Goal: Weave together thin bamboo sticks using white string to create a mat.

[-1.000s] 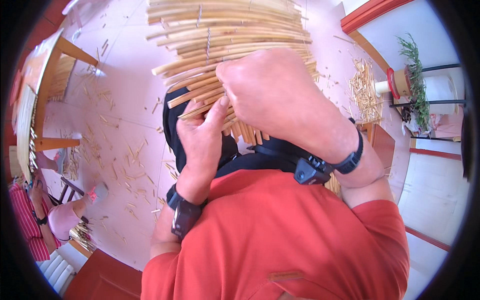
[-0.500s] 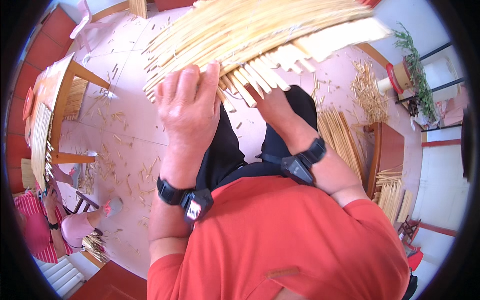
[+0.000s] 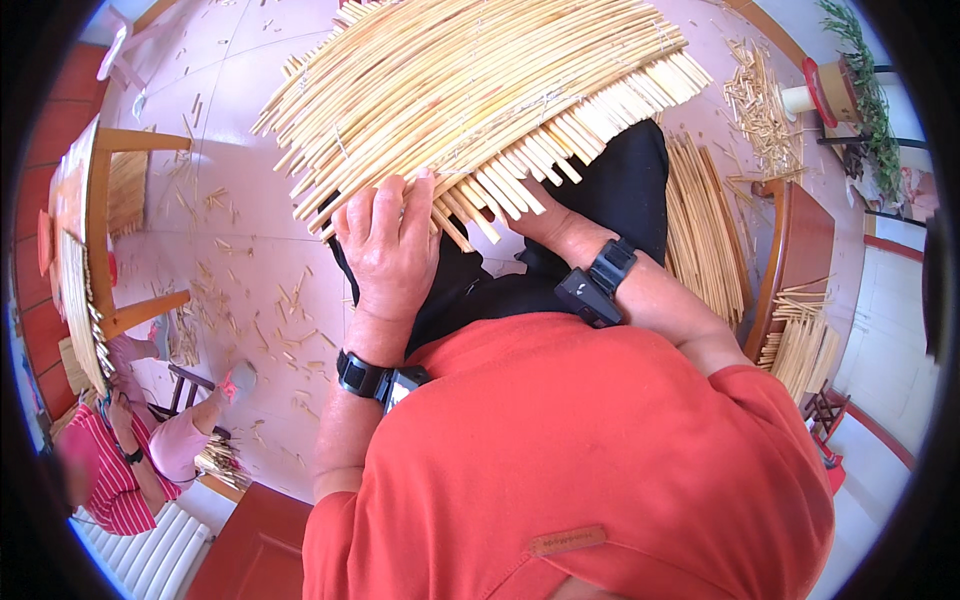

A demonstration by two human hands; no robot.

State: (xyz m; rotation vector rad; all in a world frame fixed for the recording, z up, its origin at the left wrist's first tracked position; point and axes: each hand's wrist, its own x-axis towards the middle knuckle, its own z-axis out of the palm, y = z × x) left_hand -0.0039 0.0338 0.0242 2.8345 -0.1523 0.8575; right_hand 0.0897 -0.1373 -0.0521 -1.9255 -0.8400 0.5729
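A wide mat of pale reed-like stalks [image 3: 470, 85], bound in rows with thin thread, lies slanted above my knees. Along its near edge the short stalk ends stick out unevenly. My left hand [image 3: 385, 245] grips the mat at its near left corner, fingers bent over the top of the stalks. From the right, my right hand [image 3: 540, 212] reaches beneath the near edge; its fingers are hidden under the stalks, so their grip does not show.
A co-worker [image 3: 125, 450] sits at left by a wooden table [image 3: 105, 220] holding another stalk mat. Loose stalk bits litter the pink floor [image 3: 270, 260]. Bundled stalks [image 3: 705, 220] lie to my right beside a brown wooden piece [image 3: 800, 240]. A potted plant [image 3: 865, 120] stands far right.
The mat has come down toward my lap and its top face shows more fully. Both hands have moved with it, the left lower in view. The whole scene has shifted slightly as well.
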